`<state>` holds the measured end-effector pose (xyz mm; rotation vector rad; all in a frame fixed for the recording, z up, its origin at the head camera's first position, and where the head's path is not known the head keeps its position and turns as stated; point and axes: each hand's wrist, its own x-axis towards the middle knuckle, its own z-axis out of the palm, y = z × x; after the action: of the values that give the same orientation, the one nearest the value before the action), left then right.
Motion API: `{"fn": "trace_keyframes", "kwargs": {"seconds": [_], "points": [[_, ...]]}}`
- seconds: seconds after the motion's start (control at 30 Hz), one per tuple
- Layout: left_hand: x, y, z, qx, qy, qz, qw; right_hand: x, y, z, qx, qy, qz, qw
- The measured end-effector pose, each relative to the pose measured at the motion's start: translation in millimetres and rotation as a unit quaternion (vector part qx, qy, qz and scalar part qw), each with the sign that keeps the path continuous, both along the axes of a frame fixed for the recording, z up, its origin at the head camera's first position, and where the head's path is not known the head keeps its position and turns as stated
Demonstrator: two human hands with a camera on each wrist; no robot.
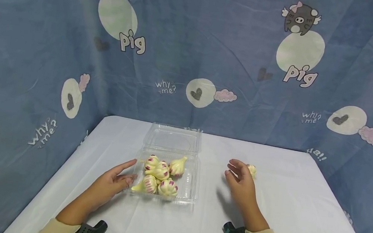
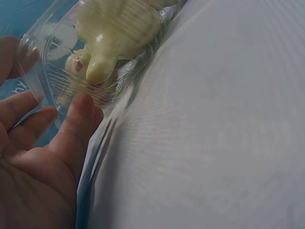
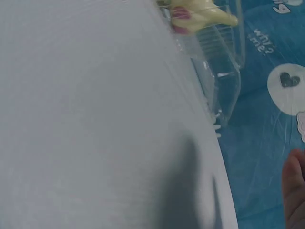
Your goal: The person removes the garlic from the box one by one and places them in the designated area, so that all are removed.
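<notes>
Garlic (image 1: 150, 184) front-left in the box (image 1: 187, 188) lies crosswise, stem (image 1: 137, 188) leftward.

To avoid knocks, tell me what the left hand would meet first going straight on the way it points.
Probably the left wall of the clear plastic box, with garlic bulbs behind it; whether the left hand touches it now is unclear.

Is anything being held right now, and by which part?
The right hand holds nothing. The left hand is at the left side of the clear, rectangular plastic box; whether it grips or merely touches that side cannot be told.
</notes>
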<state>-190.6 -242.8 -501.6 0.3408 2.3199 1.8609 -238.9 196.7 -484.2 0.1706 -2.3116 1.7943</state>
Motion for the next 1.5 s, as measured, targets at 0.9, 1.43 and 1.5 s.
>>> {"fn": "trace_keyframes", "kwargs": {"seconds": [0.9, 1.43, 1.5], "points": [[1.3, -0.1, 0.5, -0.01, -0.01, 0.004, 0.9999, 5.8, -26.0, -4.6, 0.048, 0.012, 0.074, 0.996], [1.1, 1.6, 4.0, -0.024, -0.011, 0.012, 0.9996, 10.0, -43.8, -0.2, 0.067, 0.036, 0.107, 0.9913], [1.3, 2.0, 4.5, -0.023, -0.014, 0.013, 0.9996, 9.7, -46.6, 0.8, 0.08, 0.045, 0.115, 0.9891]]}}
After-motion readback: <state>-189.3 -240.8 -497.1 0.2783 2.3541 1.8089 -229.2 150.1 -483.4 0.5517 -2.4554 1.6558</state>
